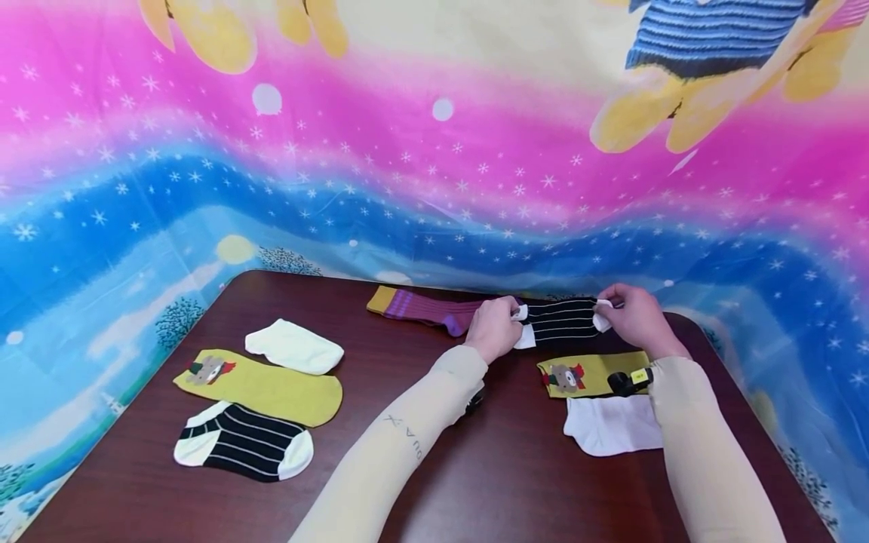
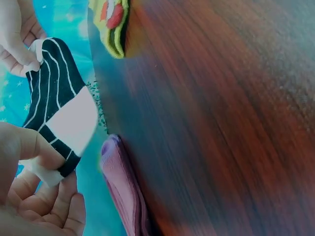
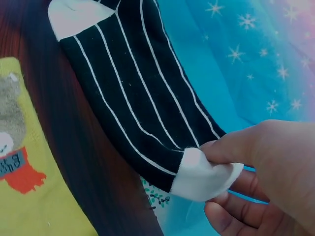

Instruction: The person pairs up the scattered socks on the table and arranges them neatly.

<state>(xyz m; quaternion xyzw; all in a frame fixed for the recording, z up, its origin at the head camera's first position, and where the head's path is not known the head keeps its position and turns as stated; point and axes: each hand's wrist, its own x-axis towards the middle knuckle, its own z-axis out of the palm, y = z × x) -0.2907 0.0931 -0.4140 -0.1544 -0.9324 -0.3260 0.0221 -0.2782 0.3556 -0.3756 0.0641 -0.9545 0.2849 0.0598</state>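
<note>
A black ankle sock with white stripes (image 1: pixel 560 323) is stretched between my two hands at the far side of the table. My left hand (image 1: pixel 494 328) pinches its cuff end, thumb on top, as the left wrist view shows. The white toe (image 3: pixel 206 179) is pinched between the thumb and fingers of my right hand (image 1: pixel 637 317). In the left wrist view the white heel (image 2: pixel 74 120) faces the table side. Beside my left hand lies a purple sock with a mustard cuff (image 1: pixel 421 311), partly hidden by that hand. Below my right hand lies a yellow-green bear sock (image 1: pixel 597 367).
A white sock (image 1: pixel 611 426) lies nearer me on the right, partly behind my right forearm. On the left lie another white sock (image 1: pixel 295 347), a yellow-green bear sock (image 1: pixel 268 388) and a black striped sock (image 1: pixel 247 441). A printed cloth (image 1: pixel 407 166) hangs behind the brown table (image 1: pixel 434 422).
</note>
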